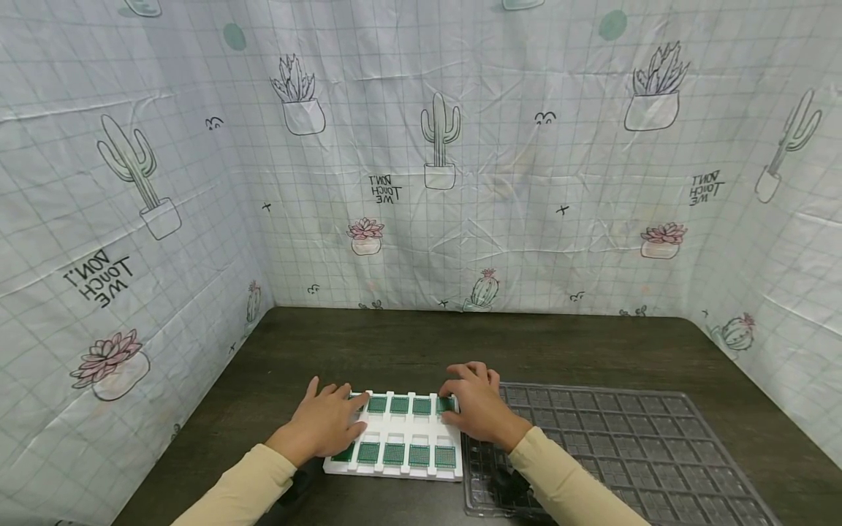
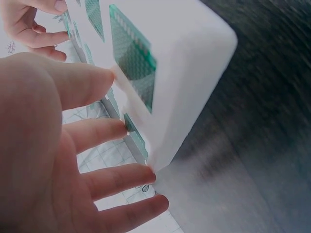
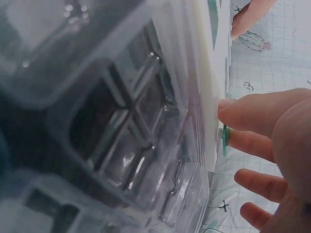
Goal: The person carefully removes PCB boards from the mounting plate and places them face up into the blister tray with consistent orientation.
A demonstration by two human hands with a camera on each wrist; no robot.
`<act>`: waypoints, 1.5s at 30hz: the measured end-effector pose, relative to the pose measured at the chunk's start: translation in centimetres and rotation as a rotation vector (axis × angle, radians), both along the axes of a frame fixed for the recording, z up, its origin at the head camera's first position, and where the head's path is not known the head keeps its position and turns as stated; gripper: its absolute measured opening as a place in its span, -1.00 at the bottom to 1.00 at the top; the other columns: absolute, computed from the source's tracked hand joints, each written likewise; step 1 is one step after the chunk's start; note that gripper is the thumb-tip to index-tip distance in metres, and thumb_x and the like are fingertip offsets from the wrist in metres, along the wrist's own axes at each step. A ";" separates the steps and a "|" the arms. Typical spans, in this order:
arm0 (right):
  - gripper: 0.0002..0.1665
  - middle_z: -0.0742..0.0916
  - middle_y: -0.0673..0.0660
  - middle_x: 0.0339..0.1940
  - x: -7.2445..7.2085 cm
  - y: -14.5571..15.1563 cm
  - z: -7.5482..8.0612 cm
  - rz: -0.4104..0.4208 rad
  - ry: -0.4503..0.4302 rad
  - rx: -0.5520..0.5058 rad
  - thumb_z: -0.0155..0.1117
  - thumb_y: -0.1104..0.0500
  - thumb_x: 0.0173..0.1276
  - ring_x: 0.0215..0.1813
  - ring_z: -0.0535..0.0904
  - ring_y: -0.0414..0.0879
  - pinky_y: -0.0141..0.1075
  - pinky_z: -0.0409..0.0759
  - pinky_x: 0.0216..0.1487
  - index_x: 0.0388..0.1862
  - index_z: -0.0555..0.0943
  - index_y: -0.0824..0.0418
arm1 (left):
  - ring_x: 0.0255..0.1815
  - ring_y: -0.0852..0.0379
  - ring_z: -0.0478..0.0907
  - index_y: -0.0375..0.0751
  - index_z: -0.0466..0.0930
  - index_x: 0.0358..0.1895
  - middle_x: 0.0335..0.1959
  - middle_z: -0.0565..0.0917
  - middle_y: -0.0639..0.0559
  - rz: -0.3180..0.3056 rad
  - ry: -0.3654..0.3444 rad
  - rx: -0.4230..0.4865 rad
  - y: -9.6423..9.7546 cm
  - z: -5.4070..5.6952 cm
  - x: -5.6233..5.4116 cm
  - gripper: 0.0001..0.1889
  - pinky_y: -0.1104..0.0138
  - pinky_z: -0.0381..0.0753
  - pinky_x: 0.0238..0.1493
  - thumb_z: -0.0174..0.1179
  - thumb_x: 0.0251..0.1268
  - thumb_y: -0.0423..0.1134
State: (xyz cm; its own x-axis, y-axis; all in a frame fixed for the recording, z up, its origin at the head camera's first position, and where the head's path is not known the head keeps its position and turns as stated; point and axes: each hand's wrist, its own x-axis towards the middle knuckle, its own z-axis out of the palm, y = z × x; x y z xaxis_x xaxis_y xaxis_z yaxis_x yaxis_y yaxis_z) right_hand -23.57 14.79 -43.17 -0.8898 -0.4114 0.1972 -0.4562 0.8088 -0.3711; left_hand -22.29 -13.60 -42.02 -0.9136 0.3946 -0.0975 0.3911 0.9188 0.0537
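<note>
A white tray (image 1: 411,427) with two rows of green perforated circuit boards (image 1: 394,454) lies on the dark table in the head view. My left hand (image 1: 322,424) rests at its left end, fingers spread and fairly straight. In the left wrist view the thumb (image 2: 92,85) touches the tray's face, and fingertips meet its far edge beside a board (image 2: 135,135). At the far right corner my right hand (image 1: 483,402) pinches a green circuit board (image 1: 445,404) between thumb and index finger. The right wrist view shows that board (image 3: 225,141) edge-on; its other fingers stay apart.
A clear plastic tray (image 1: 605,431) with many square pockets lies right of the white tray, under the right forearm. A small black object (image 1: 509,486) sits near its front left corner. Printed cloth (image 1: 500,219) walls in the table's back and sides.
</note>
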 end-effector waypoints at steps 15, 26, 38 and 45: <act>-0.75 0.52 0.19 0.35 -0.1 0.1 0.5 -0.028 0.012 0.045 0.47 0.08 0.21 0.38 0.23 0.25 0.27 0.14 0.21 -0.13 0.72 0.04 | 0.39 -0.27 0.36 0.07 0.43 0.37 0.37 0.45 -0.17 0.009 -0.012 -0.015 0.0 0.4 0.0 -0.47 -0.32 -0.05 0.46 0.11 0.39 0.11; -0.76 0.51 0.19 0.36 0.0 0.7 0.9 -0.037 0.013 0.041 0.46 0.10 0.20 0.38 0.22 0.24 0.25 0.11 0.21 -0.13 0.72 0.02 | 0.39 -0.28 0.37 0.05 0.44 0.37 0.37 0.46 -0.18 0.012 -0.014 -0.014 0.1 0.7 0.2 -0.47 -0.32 -0.05 0.46 0.12 0.39 0.10; -0.76 0.53 0.21 0.34 -0.2 2.0 1.1 -0.059 0.049 0.043 0.49 0.09 0.18 0.35 0.25 0.26 0.27 0.15 0.17 -0.16 0.71 0.00 | 0.39 -0.28 0.36 0.06 0.44 0.37 0.37 0.46 -0.17 0.018 -0.023 -0.023 0.1 0.6 0.2 -0.46 -0.32 -0.06 0.45 0.13 0.38 0.11; -0.75 0.52 0.24 0.34 -0.5 3.5 1.6 -0.074 0.052 0.036 0.48 0.13 0.18 0.34 0.22 0.28 0.27 0.12 0.16 -0.15 0.70 0.03 | 0.39 -0.29 0.36 0.07 0.43 0.37 0.38 0.45 -0.16 0.014 -0.025 -0.017 0.2 0.6 0.2 -0.46 -0.33 -0.06 0.45 0.12 0.38 0.12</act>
State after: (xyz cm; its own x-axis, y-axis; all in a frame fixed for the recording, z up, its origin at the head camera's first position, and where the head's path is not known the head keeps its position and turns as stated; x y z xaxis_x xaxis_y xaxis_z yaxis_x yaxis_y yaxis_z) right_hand -24.07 18.26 -41.52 -0.9069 -0.3529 0.2302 -0.4128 0.8534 -0.3182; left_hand -22.08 -13.41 -41.46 -0.9163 0.3798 -0.1270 0.3769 0.9251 0.0474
